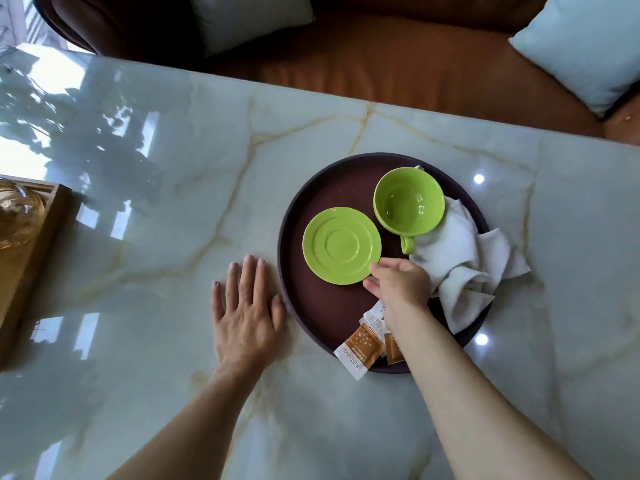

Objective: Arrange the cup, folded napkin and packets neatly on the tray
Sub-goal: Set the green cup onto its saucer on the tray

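Tabletop [346, 133]: pale polished marble with tan veining, filling most of the view. A brown leather sofa [381, 64] runs along its far edge and carries a light cushion [585, 46] at the right and another cushion [249, 19] at the left.

Tray [311, 306]: round, dark brown, raised rim, set on the tabletop right of centre. All task items lie on it.

Napkin [464, 265]: pale grey cloth, crumpled rather than folded, on the right side of the tray, with one corner hanging over the rim.

Saucer [341, 244]: green, flat on the left half of the tray.

Cup [408, 202]: green, upright, empty, on the far side of the tray beside the saucer, its handle turned toward the person and its right side against the napkin.

Packets [362, 348]: brown and white sachets in a loose overlapping pile at the near rim, one jutting past the rim; others are partly hidden under the right forearm.

Left hand [246, 317]: flat on the tabletop, fingers straight and spread, grip open, the thumb side just beside the tray's left rim.

Right hand [398, 282]: over the tray, grip closed on the saucer's near edge, pinched between thumb and fingers.

Wooden stand [31, 230]: at the left edge, holding an amber glass object [17, 213].
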